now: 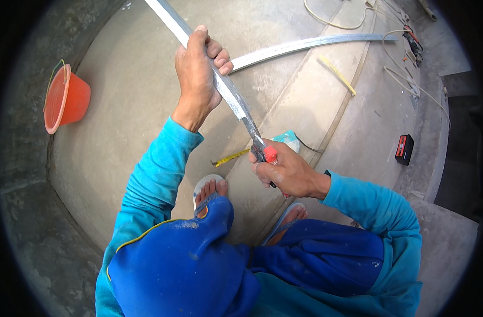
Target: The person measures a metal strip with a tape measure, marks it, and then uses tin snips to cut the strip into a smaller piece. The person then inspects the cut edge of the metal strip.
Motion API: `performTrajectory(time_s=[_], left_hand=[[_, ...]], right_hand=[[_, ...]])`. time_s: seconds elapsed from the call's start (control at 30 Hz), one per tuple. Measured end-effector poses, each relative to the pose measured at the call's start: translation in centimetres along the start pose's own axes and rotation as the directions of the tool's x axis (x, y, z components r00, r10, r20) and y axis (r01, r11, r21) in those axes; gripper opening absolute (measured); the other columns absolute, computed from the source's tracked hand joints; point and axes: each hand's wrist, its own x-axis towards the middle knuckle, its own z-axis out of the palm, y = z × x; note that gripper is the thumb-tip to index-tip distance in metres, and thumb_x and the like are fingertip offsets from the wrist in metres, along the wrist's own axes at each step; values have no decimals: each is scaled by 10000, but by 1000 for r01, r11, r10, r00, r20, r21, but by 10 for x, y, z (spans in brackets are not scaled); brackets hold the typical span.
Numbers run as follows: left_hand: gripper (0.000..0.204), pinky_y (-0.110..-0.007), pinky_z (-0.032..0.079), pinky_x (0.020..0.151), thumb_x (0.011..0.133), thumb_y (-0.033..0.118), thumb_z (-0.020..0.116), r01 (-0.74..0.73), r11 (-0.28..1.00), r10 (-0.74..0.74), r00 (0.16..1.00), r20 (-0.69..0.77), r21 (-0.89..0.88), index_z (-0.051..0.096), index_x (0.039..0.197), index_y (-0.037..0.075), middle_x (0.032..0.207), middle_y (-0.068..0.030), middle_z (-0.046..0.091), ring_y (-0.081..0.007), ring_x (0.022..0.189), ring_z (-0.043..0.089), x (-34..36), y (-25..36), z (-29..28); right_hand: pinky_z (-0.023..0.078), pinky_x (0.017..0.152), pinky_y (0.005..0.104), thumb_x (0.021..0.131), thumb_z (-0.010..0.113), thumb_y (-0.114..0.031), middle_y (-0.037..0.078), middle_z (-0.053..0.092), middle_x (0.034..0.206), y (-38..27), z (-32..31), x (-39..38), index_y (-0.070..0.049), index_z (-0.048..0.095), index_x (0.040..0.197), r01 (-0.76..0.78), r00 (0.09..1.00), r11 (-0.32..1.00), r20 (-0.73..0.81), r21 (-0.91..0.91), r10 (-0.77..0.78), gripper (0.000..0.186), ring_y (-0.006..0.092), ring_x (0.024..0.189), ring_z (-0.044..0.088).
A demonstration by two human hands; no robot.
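My left hand (pixel 196 79) is closed round a long silvery metal channel (pixel 170 18) that slants down toward my right hand. My right hand (pixel 294 171) grips a pair of tin snips with red-and-black handles (pixel 270 155). The snips' dark blades (pixel 253 132) meet the channel's lower end; whether they bite into the metal is hard to make out. Beneath my hands, a yellow tape measure blade (pixel 231 157) lies on the floor. Beside it, a turquoise-and-white object (pixel 288 138) with a dark strap is partly hidden by my right hand.
Another metal channel (pixel 315 43) lies across the concrete floor, beyond my hands. Right of it are a yellow strip (pixel 336 75), a pale cable (pixel 402 79) and a dark-and-red power tool (pixel 412 45). A black-and-red box (pixel 404 149) stands at right, an orange bucket (pixel 78 99) at left.
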Motion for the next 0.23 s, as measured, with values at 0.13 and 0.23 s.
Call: performTrajectory(time_s=[0.13, 0.23], left_hand=[[276, -246, 390, 486, 1015, 313, 570, 25, 995, -21, 999, 39, -100, 440, 921, 88, 718, -10, 410, -104, 602, 441, 11, -1, -15], [254, -224, 376, 496, 1018, 335, 577, 16, 994, -26, 995, -93, -104, 476, 954, 111, 725, 14, 374, -82, 589, 394, 28, 16, -34]], right_hand=[[454, 663, 318, 897, 634, -164, 42, 547, 836, 9, -6, 2, -18, 527, 1105, 102, 995, 992, 25, -73, -100, 275, 138, 696, 517], [425, 750, 275, 887, 681, -184, 26, 509, 905, 22, -18, 1, -19, 521, 1153, 4, 992, 986, 122, -165, 16, 351, 118, 826, 494]])
